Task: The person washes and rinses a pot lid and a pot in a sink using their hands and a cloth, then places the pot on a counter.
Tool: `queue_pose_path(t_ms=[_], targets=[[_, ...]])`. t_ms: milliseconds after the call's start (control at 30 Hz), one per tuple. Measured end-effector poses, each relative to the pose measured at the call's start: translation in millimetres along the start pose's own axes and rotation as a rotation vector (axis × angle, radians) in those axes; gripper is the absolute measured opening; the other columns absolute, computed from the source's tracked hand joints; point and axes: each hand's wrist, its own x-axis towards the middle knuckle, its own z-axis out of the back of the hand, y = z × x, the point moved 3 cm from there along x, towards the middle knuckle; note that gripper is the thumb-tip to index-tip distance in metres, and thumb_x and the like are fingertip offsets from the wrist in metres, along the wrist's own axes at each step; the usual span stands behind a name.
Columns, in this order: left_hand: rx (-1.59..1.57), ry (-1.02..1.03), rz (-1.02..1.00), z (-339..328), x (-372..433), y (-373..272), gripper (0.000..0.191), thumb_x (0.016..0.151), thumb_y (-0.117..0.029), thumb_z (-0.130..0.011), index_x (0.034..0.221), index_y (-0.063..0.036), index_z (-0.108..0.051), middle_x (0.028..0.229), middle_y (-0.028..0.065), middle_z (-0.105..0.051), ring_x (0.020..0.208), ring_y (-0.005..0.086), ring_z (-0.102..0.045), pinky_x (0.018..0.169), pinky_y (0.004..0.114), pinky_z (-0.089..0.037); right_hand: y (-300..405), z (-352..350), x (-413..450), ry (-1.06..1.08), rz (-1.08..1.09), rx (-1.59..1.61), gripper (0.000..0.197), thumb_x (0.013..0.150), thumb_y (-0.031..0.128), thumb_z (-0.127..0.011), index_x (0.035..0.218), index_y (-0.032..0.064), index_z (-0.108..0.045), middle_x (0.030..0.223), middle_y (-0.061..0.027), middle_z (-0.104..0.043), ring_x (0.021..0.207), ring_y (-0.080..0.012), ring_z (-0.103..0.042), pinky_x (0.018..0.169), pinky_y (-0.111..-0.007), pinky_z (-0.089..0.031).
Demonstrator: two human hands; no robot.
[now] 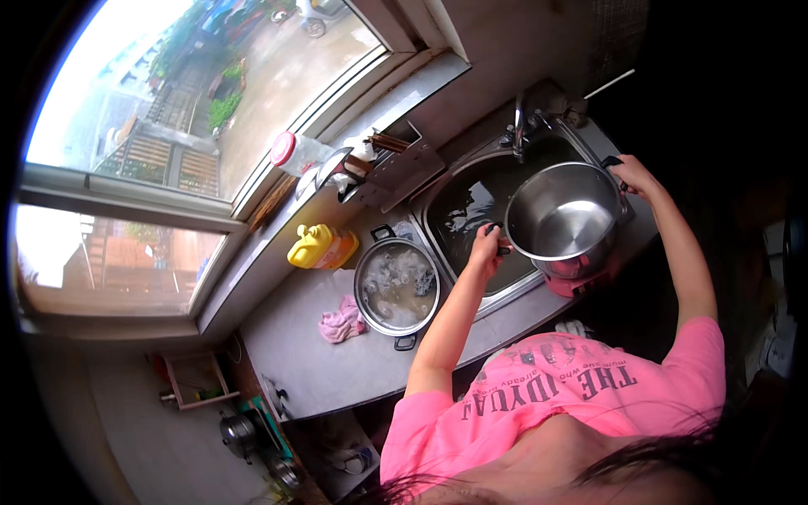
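Between my hands is a deep stainless steel pot [558, 211] with a black handle on each side. My left hand [489, 252] grips its left handle, and my right hand [634, 175] grips the right one. The pot is tilted a little, its shiny inner bottom showing. It is over the right part of a steel sink [467, 202] that holds dark water. Left of the sink, on the counter, stands a second two-handled pot [396, 287] with cloudy, foamy water and a dark grey scouring pad [425, 283] in it.
A chrome faucet [518, 129] rises at the sink's back edge. A pink cloth [343, 320] and a yellow detergent jug [323, 247] are on the grey counter [290, 353]. Under the window, a metal rack [404, 164] holds knives and chopsticks beside a red-lidded jar [300, 153].
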Motion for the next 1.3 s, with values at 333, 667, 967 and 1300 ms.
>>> queue_pose_path(t_ms=[333,667,967,1300], targets=[[-0.098,-0.136,-0.034,5,36,-25,0.027,0.083,-0.015,-0.039,0.11,-0.0132,-0.037,0.066,0.0081,-0.054,0.048,0.0161,-0.054,0.031,0.024,-0.027,13,-17,47,0.053,-0.017,-0.011,0.018,0.073,0.012,-0.046,0.088,0.0033,-0.051,0.053,-0.0044,-0.049,0.034,-0.0115,-0.045,0.027,-0.021,-0.025],[-0.071,-0.215,-0.009,-52,11,6,0.028,0.081,-0.011,-0.041,0.108,-0.0118,-0.037,0.071,0.0082,-0.055,0.048,0.0154,-0.054,0.031,0.022,-0.025,-26,30,76,0.202,-0.006,-0.107,0.021,0.078,0.017,-0.046,0.091,0.0026,-0.052,0.054,-0.0036,-0.049,0.036,-0.01,-0.045,0.029,-0.02,-0.025],[-0.15,-0.335,-0.107,-109,9,-4,0.037,0.076,-0.004,-0.041,0.112,-0.0123,-0.036,0.076,0.0106,-0.056,0.047,0.0134,-0.052,0.032,0.022,-0.023,-8,70,107,0.298,0.079,-0.243,0.029,0.079,0.026,-0.049,0.1,0.007,-0.052,0.058,-0.0024,-0.052,0.04,-0.0094,-0.044,0.032,-0.02,-0.03],[-0.182,-0.324,-0.085,-90,-1,2,0.044,0.069,0.001,-0.041,0.112,-0.0116,-0.037,0.079,0.0094,-0.055,0.05,0.0146,-0.056,0.035,0.022,-0.031,79,-1,200,0.09,0.826,-0.649,0.036,0.08,0.033,-0.047,0.084,-0.0008,-0.058,0.071,-0.0131,-0.058,0.061,-0.018,-0.055,0.058,-0.033,-0.043]])
